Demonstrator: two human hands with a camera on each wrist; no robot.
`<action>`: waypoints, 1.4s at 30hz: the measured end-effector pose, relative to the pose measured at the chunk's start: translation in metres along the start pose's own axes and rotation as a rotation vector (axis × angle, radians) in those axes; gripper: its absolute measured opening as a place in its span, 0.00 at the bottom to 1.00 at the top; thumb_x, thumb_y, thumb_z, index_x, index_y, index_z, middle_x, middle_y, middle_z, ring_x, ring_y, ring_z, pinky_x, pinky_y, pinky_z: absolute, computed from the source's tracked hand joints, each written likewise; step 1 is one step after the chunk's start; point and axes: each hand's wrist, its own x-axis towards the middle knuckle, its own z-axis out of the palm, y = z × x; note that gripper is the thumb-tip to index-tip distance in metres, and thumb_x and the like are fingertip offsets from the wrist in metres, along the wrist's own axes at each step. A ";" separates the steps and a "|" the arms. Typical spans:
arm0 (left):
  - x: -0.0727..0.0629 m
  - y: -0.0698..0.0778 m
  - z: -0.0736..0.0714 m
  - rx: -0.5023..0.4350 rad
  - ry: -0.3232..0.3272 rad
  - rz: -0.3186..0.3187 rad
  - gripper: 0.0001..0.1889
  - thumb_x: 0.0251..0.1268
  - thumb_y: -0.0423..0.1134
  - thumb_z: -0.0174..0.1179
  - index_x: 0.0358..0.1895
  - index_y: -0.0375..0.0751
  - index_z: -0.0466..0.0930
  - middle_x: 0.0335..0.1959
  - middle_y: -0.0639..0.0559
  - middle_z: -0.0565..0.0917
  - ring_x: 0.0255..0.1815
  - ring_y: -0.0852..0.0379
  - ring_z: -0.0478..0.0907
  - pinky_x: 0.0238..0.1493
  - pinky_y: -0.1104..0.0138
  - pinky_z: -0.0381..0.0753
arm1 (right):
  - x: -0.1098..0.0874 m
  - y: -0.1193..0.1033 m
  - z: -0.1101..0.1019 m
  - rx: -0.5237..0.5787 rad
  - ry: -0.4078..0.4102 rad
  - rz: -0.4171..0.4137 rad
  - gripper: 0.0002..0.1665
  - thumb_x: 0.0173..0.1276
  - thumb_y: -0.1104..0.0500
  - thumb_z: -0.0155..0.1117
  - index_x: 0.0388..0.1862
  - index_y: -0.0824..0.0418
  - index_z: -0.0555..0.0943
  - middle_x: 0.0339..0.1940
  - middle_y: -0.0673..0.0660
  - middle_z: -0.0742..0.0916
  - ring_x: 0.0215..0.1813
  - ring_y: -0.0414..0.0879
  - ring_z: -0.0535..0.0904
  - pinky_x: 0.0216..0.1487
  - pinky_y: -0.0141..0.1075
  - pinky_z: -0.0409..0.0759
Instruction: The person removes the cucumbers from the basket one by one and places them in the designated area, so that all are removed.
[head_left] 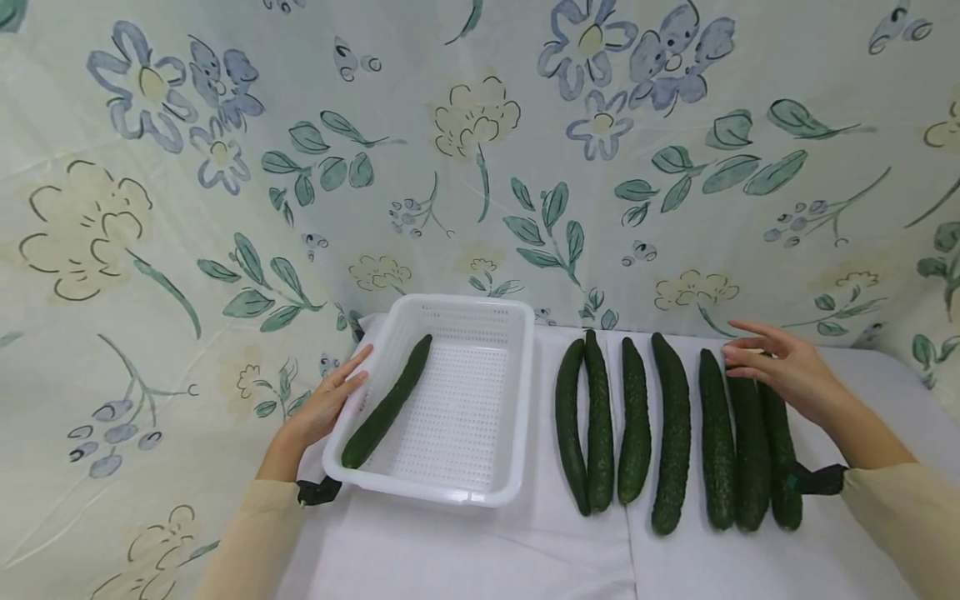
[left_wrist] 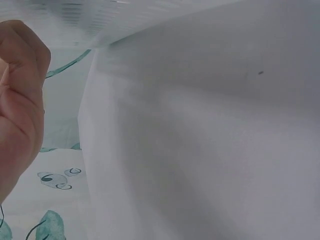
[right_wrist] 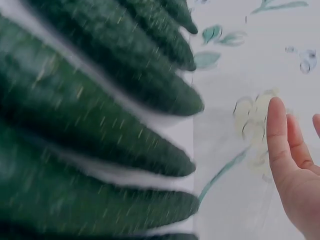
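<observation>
A white plastic basket [head_left: 450,497] with a perforated floor stands on the white cloth. One long green cucumber [head_left: 387,412] lies slanted along its left side. My left hand [head_left: 321,410] touches the basket's outer left wall, its fingers fairly straight; in the left wrist view part of that hand [left_wrist: 20,105] appears at the left edge, below the basket. To the right, several cucumbers [head_left: 671,442] lie in a row, roughly parallel. Over the far ends of the rightmost cucumbers [head_left: 717,450] hovers my right hand [head_left: 791,371], fingers extended and apart, holding nothing. The right wrist view shows its fingers [right_wrist: 278,132] beyond the cucumber tips.
A white cloth [head_left: 480,554] covers the table, with a crease running between the cucumbers. Behind and to the left hangs a floral sheet [head_left: 450,183], close to the far ends of the basket and the cucumbers. Each wrist wears a dark strap [head_left: 821,480].
</observation>
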 end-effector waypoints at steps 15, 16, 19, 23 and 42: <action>-0.001 -0.002 0.000 -0.010 -0.005 -0.001 0.30 0.83 0.46 0.44 0.81 0.59 0.47 0.82 0.51 0.39 0.75 0.41 0.49 0.66 0.46 0.60 | 0.027 -0.039 0.058 0.141 -0.095 -0.015 0.31 0.73 0.64 0.63 0.72 0.53 0.69 0.50 0.57 0.77 0.44 0.45 0.85 0.46 0.36 0.83; -0.001 -0.002 0.000 -0.010 -0.003 -0.003 0.30 0.83 0.46 0.44 0.81 0.60 0.47 0.81 0.51 0.39 0.75 0.41 0.49 0.65 0.47 0.61 | 0.029 -0.042 0.062 0.148 -0.103 -0.013 0.32 0.73 0.64 0.63 0.73 0.55 0.68 0.51 0.59 0.77 0.44 0.46 0.85 0.46 0.36 0.83; -0.001 -0.001 0.000 -0.010 0.001 -0.005 0.30 0.83 0.46 0.44 0.81 0.60 0.47 0.81 0.50 0.40 0.74 0.40 0.51 0.64 0.48 0.62 | 0.036 -0.050 0.074 0.128 -0.129 -0.025 0.34 0.74 0.62 0.62 0.76 0.58 0.65 0.54 0.62 0.75 0.45 0.46 0.85 0.47 0.36 0.83; -0.001 -0.002 0.000 -0.005 0.005 -0.004 0.30 0.82 0.47 0.44 0.81 0.60 0.47 0.81 0.50 0.40 0.75 0.40 0.50 0.65 0.46 0.61 | 0.045 -0.060 0.092 0.091 -0.167 -0.054 0.36 0.75 0.60 0.62 0.77 0.60 0.63 0.54 0.63 0.74 0.48 0.48 0.84 0.48 0.37 0.82; 0.000 -0.001 0.001 -0.021 0.004 0.013 0.30 0.82 0.46 0.44 0.81 0.60 0.47 0.81 0.51 0.41 0.74 0.42 0.51 0.63 0.53 0.64 | 0.080 -0.100 0.190 0.204 -0.318 -0.060 0.34 0.72 0.63 0.65 0.74 0.64 0.66 0.55 0.69 0.75 0.48 0.54 0.83 0.50 0.44 0.82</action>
